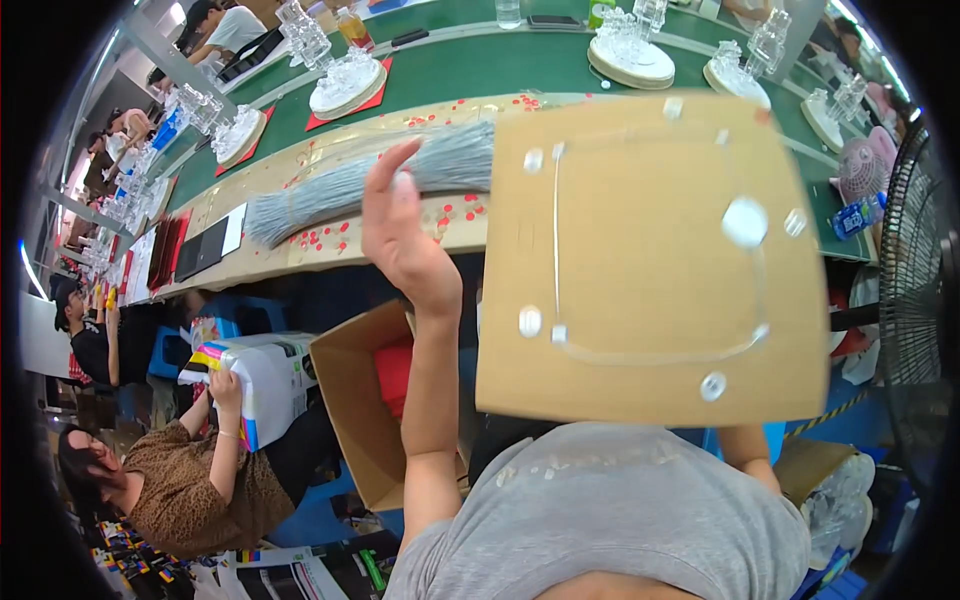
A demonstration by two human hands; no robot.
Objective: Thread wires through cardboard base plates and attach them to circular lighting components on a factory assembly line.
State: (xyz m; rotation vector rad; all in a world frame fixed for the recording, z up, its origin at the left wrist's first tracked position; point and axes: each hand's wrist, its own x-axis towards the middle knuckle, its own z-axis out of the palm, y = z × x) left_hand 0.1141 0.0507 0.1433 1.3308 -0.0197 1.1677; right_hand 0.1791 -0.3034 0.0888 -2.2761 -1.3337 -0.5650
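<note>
My left hand is raised left of a large tan board, its fingers stretched upward and apart. A pale spot shows at one fingertip; whether it is a nail or a small white piece I cannot make out. The square board, with rounded corners, is up in front of my chest and slightly blurred. Several white round pads and a larger white disc sit on its face, with a pale cord or tube running in a loop. My right forearm goes up behind the board, which hides my right hand.
A bundle of grey wires or ties lies on the brown-covered table edge among red dots. Clear plastic figures on round bases stand on the green belt. A cardboard box, a seated person and a fan are nearby.
</note>
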